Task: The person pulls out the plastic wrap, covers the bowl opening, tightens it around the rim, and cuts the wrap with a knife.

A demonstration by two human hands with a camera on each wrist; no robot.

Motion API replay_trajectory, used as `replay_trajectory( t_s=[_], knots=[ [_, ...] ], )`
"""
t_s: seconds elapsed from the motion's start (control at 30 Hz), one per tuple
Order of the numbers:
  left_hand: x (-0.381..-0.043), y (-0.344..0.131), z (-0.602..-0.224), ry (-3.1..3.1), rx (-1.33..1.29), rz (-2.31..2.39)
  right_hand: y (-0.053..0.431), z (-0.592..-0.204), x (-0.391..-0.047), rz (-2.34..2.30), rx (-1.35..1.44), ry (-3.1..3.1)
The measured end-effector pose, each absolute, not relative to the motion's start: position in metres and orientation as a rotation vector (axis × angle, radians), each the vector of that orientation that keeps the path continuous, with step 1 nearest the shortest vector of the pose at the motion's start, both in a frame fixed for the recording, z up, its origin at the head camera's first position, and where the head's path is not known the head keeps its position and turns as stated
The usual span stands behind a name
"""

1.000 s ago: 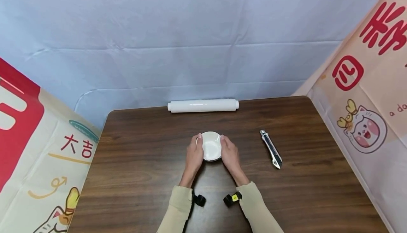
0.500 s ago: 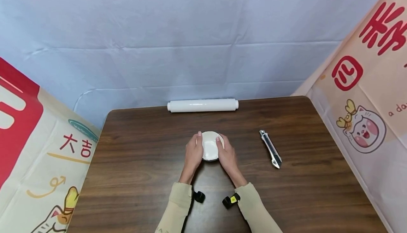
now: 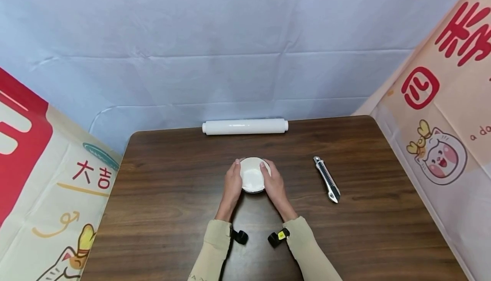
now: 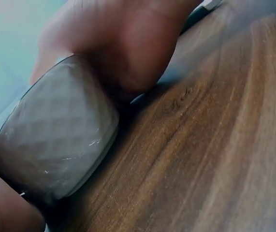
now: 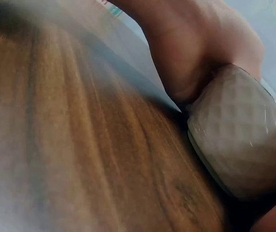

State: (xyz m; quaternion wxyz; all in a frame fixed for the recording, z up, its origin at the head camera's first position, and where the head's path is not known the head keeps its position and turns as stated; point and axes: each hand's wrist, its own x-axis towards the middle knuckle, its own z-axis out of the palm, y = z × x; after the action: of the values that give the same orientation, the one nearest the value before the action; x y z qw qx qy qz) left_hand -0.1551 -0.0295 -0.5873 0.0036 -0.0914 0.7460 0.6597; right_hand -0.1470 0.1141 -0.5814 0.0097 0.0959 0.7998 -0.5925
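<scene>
A small round bowl (image 3: 252, 178), white inside with a dark rim, is held between both hands near the middle of the table. Its outer wall (image 4: 63, 125) has a raised diamond pattern, and shiny clear film seems to cling to it. My left hand (image 3: 232, 186) grips the bowl's left side, thumb up along the rim. From the right, my right hand (image 3: 275, 186) grips it too, with the thumb laid over the rim. In the right wrist view the bowl's base (image 5: 208, 166) is close to the tabletop; whether it touches is unclear.
A white roll (image 3: 245, 126), apparently cling film, lies along the back edge of the brown wooden table (image 3: 165, 195). To the right lies a utility knife (image 3: 327, 180). A pale cloth (image 3: 215, 50) hangs behind, with printed cloths at both sides.
My right thumb has shifted inward over the bowl's rim. The bowl and both hands have moved slightly left. The roll and the utility knife stay in place.
</scene>
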Motion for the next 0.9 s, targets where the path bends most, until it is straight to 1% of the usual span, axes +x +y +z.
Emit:
replay_trajectory(
  t_s=[0.27,0.43,0.6,0.9],
  knots=[
    [-0.1538,-0.0302,-0.5873,2.375,-0.26,2.03,0.1138,-0.5859,-0.1503,-1.894,0.243,2.503],
    [-0.1544,-0.0313,-0.5852,2.385,-0.273,2.024,0.1148,-0.585,-0.1505,-1.859,0.256,2.518],
    [-0.1549,-0.0338,-0.5852,2.272,-0.222,2.09,0.1173,-0.5829,-0.1518,-1.828,0.261,2.472],
    [-0.1562,-0.0395,-0.5842,2.184,-0.159,2.104,0.1224,-0.5824,-0.1569,-1.782,0.125,2.375]
  ],
)
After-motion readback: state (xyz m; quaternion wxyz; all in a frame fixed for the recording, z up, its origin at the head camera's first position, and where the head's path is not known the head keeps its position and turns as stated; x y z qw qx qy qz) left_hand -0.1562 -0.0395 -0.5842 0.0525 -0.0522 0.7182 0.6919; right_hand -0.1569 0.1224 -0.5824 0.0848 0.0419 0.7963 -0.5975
